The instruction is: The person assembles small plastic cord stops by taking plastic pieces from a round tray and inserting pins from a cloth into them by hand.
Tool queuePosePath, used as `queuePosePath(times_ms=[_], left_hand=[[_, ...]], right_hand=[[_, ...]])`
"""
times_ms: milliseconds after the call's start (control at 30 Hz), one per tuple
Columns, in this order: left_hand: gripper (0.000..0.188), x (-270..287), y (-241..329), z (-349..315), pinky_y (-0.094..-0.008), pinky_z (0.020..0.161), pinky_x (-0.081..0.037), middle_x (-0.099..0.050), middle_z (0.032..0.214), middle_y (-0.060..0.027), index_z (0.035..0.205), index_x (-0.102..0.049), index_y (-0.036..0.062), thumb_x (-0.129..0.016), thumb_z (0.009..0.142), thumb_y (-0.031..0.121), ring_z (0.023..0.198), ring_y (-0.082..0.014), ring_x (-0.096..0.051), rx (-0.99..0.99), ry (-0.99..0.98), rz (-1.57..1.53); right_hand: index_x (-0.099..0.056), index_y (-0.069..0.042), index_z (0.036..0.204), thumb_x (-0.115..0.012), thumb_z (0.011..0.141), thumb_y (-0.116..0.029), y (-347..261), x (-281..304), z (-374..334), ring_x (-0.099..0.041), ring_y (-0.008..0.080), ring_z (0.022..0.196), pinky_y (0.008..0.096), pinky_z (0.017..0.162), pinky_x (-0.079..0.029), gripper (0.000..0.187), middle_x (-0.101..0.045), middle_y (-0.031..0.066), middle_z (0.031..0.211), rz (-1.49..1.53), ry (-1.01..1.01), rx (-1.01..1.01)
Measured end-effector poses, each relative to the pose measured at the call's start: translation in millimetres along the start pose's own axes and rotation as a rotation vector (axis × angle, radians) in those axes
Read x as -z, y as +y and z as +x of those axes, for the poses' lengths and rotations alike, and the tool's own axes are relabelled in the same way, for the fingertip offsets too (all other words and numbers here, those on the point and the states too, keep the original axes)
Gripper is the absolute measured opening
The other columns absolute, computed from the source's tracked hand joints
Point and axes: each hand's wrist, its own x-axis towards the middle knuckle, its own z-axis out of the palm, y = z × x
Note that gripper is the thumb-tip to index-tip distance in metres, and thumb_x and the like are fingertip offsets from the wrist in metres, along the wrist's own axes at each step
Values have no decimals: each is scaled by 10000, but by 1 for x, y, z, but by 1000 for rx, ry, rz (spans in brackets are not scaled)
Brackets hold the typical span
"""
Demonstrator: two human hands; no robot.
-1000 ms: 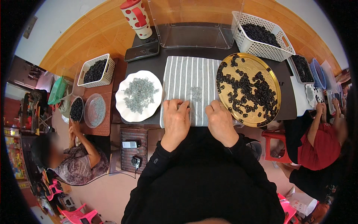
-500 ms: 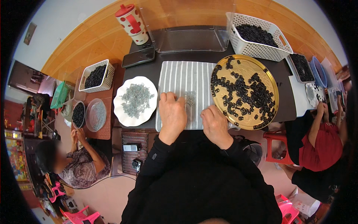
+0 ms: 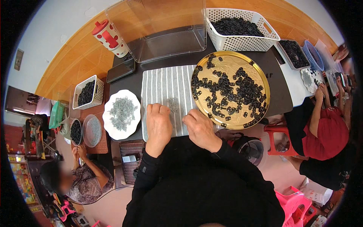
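My left hand [image 3: 159, 125] rests low on a grey-and-white striped cloth [image 3: 155, 83], its fingers curled down close together. Whatever lies under its fingertips is hidden. A small heap of thin silvery pieces [image 3: 173, 104] lies on the cloth between my hands. My right hand [image 3: 202, 130] is at the cloth's near right side, fingers bent in a pinch; what they hold, if anything, is too small to make out. To the left, a white scalloped plate [image 3: 110, 126] bears many more silvery pieces [image 3: 123, 113]. A round gold tray [image 3: 234, 60] with small black parts [image 3: 247, 92] overlaps the cloth's right edge.
Behind the cloth stand a clear plastic box [image 3: 170, 45], a phone [image 3: 121, 70] and a red-lidded spotted tumbler [image 3: 110, 39]. A white basket [image 3: 242, 43] of black parts is at the back right. Co-workers sit at the left [image 3: 89, 181] and right [image 3: 321, 132].
The whole view has shifted, so the table things appear further left. My left fingers have drawn back a little from the silvery heap and closed together. My right hand stays near the cloth's edge.
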Motion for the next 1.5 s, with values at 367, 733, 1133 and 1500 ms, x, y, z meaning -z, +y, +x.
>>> queuePosePath(times_ms=[367, 733, 1133, 1500], left_hand=[[143, -14, 41, 66, -395, 749, -447, -586, 826, -142, 848, -712, 18, -684, 708, 14, 856, -324, -522, -185, -153, -121], [94, -54, 40, 84, -391, 765, -457, -585, 799, -184, 723, -691, -11, -640, 652, 23, 869, -345, -526, -264, -202, -43], [90, -66, 35, 94, -428, 772, -463, -632, 808, -224, 709, -650, -56, -595, 650, -17, 836, -378, -561, -232, -332, -181], [119, -66, 38, 95, -432, 773, -461, -633, 798, -190, 777, -656, -18, -617, 666, -40, 838, -365, -576, -292, -368, -158]], right_hand=[[-598, 16, 889, -573, 695, 51, 3, 3, -2, -586, 341, 756, 427, 644, -467, 199, -539, 153, 855, 42, -10, 42], [-613, 26, 916, -579, 653, 70, 3, 2, -3, -593, 365, 802, 431, 667, -477, 269, -562, 176, 913, 73, 23, 15], [-572, 15, 812, -594, 707, 12, 6, -4, -7, -581, 337, 785, 419, 649, -471, 107, -521, 154, 828, 3, 11, 22], [-616, 27, 895, -607, 695, 44, 6, -2, -7, -598, 360, 802, 420, 664, -480, 201, -578, 168, 903, -17, 3, 1]])
